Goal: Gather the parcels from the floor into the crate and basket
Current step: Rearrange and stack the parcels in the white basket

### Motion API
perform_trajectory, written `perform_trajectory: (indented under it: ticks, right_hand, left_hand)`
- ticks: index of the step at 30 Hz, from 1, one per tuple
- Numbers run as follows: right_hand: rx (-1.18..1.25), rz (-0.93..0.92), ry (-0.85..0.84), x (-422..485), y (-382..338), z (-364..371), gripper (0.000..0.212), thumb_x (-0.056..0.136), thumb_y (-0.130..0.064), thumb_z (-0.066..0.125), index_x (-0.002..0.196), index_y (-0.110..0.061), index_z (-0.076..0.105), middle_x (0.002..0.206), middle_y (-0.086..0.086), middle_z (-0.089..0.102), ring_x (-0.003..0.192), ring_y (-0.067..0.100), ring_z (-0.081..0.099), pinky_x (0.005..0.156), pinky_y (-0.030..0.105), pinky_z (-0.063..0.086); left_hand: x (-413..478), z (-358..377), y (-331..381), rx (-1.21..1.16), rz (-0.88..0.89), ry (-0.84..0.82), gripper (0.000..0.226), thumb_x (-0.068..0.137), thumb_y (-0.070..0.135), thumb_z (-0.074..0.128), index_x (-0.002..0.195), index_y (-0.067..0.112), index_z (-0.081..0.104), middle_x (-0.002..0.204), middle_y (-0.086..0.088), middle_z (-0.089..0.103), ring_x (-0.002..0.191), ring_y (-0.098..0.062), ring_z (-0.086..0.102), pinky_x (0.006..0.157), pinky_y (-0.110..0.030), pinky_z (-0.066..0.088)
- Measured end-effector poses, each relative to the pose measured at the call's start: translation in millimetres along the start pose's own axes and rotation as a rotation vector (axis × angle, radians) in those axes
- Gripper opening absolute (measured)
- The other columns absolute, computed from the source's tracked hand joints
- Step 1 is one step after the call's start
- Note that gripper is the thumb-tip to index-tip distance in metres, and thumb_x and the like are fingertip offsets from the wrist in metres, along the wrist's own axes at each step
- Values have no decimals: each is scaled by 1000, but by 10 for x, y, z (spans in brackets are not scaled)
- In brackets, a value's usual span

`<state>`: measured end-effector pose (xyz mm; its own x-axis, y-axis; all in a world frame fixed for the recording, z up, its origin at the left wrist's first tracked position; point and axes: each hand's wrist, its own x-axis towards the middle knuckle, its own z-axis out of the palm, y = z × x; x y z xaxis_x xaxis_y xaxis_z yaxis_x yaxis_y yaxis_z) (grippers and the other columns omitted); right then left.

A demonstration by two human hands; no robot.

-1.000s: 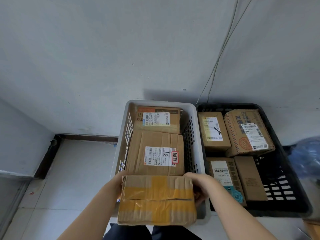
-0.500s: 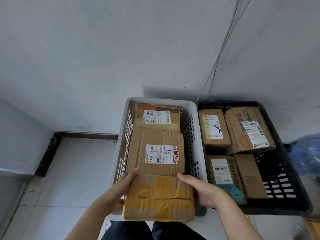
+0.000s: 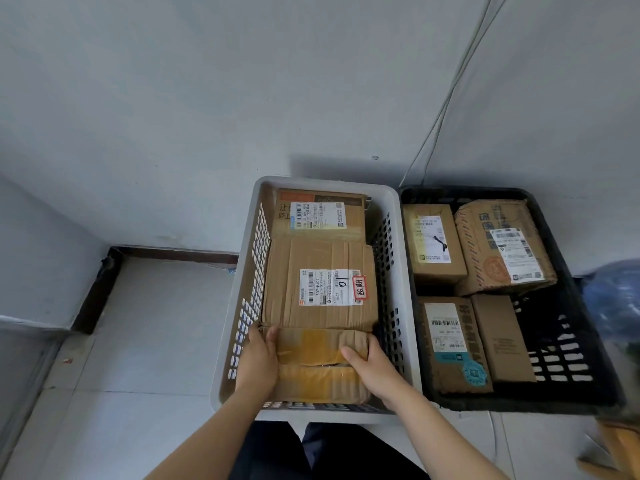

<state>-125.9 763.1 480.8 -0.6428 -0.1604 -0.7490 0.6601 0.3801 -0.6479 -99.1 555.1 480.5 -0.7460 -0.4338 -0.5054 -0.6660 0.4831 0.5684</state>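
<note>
I've got the yellow-taped parcel [image 3: 320, 365] lying flat at the near end of the white basket [image 3: 403, 306], butted against a larger labelled box [image 3: 318, 282]. Right beside it, the black crate [image 3: 588, 341] holds four cardboard parcels [image 3: 433, 244].

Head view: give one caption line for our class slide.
Left hand and right hand hold a yellow-taped parcel in the white basket, beside a black crate of parcels.
</note>
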Motion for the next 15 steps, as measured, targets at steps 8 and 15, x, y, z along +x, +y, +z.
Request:
perform_trajectory:
  ticks: [8,15]
  right_hand:
    - [-101,-56,80,-25,141,88,54,98,-36,55,145,-26,28,133,-5,48,125,14,47,109,32,36]
    - [-310,-151,380,-221,201,193,70,93,-59,47,150,-23,29,147,-3,44,131,19,48,103,38,44]
  left_hand:
    - [-8,-35,-129,24,70,-72,44,103,41,27,135,13,35,131,-15,56,112,-36,59,90,-44,47]
    - [97,-144,-15,-87,264,-83,57,102,22,43,153,26,17,157,1,22,143,-22,27,116,-42,28]
